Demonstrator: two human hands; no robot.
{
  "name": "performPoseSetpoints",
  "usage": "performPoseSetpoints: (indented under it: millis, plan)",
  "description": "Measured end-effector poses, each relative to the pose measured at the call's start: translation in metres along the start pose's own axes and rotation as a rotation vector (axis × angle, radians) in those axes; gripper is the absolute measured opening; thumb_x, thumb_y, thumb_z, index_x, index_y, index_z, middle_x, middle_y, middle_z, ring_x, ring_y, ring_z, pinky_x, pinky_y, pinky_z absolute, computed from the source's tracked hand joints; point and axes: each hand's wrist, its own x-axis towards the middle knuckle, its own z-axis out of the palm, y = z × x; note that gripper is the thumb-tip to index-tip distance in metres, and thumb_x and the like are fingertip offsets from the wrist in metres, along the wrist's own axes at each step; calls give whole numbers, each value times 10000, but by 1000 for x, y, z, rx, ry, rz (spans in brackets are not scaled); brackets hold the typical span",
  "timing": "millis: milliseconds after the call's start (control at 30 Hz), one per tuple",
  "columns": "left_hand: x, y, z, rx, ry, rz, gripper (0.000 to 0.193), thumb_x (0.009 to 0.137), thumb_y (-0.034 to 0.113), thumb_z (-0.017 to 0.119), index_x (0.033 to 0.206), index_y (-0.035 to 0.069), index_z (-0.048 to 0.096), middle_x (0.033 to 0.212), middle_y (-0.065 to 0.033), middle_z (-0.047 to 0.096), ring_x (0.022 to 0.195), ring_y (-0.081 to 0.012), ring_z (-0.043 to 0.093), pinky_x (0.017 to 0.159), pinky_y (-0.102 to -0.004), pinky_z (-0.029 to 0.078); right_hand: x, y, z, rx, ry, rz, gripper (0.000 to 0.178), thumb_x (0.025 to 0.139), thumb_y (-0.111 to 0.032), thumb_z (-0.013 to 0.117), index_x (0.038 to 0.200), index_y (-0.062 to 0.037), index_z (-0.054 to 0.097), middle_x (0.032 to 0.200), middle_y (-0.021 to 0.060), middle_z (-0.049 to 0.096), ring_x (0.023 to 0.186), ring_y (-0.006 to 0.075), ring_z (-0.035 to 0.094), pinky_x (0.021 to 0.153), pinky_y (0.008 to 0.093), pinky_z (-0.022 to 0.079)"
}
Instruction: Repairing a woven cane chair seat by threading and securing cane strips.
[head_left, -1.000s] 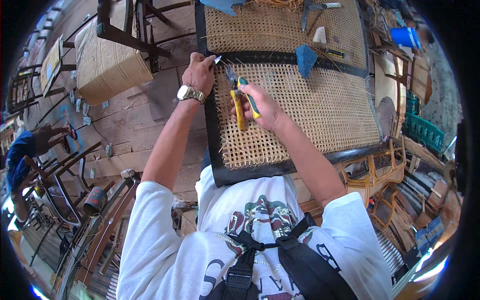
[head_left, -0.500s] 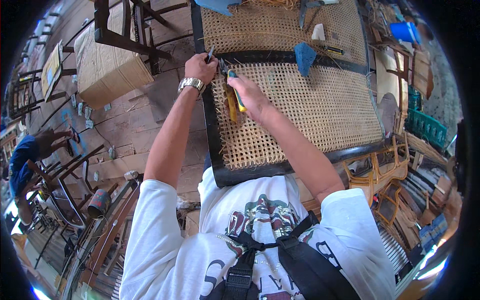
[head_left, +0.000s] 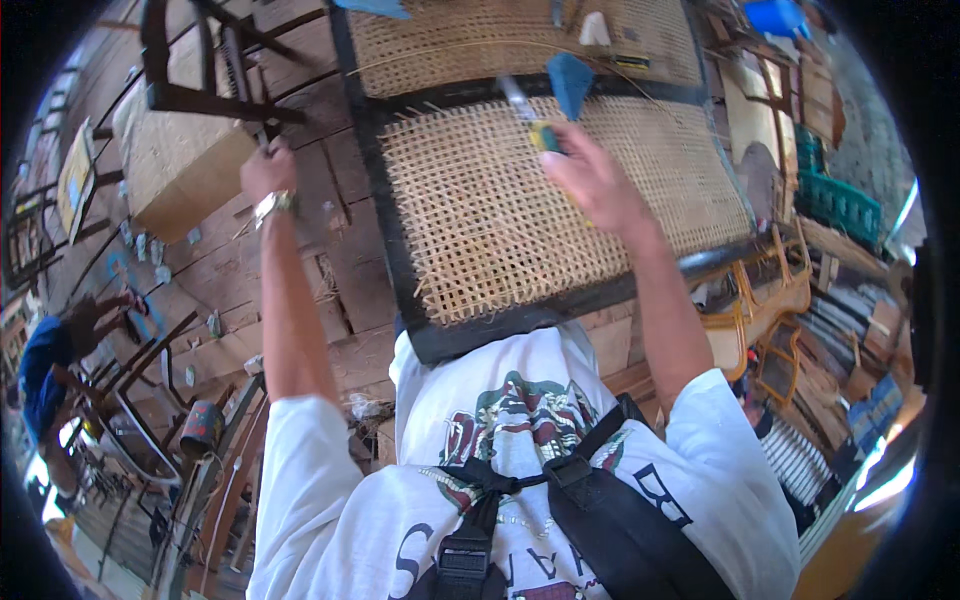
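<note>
A cane-webbing panel in a black frame lies before me, its lower woven section edged with loose cane ends at the left. My right hand hovers over this weave, closed round pliers with yellow-and-green handles. The pliers' metal head points up and left, smeared by motion. Off to the left of the frame, beside a cardboard box, my left hand is closed on a slim tool. Only its tip shows, so its kind is unclear.
On the panel lie a blue scrap, a white piece and a yellow-black tool. The cardboard box stands under a dark wooden frame at left. A person in blue bends at far left; green crates are at right.
My left hand has swung left, away from the panel's edge, still holding its slim tool. The right hand has moved right and slightly up with the pliers.
</note>
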Motion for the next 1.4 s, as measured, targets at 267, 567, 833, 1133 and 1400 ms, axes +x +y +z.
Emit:
performPoseSetpoints:
  millis: [267,567,833,1133,1400]
  plan:
    - [-140,121,10,140,-239,849,490,875,12,498,1357,96,529,1430,-178,499,1275,-376,518,1039,-484,462,-110,31,-90,-625,418,120,531,932,-232,632,1389,-8,481,1107,151,602,1023,243,602,899,365,487]
    - [-240,53,-110,295,-545,265,493,894,39,497,1384,79,456,969,-255,688,877,-436,668,720,-515,531,36,39,3,-765,196,-573,646,810,-302,731,1365,-79,486,1229,234,513,1101,403,553,981,539,437]
    - [-320,55,-120,23,-283,-116,236,990,143,518,1169,35,627,764,-166,706,696,-311,704,627,-426,545,249,0,-62,-1111,284,-577,661,850,-480,674,1379,-167,431,1261,251,481,1115,396,554,965,533,456]
    - [-319,269,-35,-220,-292,59,340,1050,332,457,1004,55,649,676,-127,658,607,-315,644,568,-420,480,270,36,-141,-1189,150,-649,685,938,-492,618,1505,-201,367,1500,158,408,1329,366,477,1083,511,408]
    - [-355,262,-28,-143,-363,-98,310,1018,290,544,1049,8,671,723,-79,709,660,-145,664,627,-303,499,195,115,-177,-1436,407,-1122,256,952,-181,507,1151,-63,619,1105,90,659,1145,338,596,998,592,442]
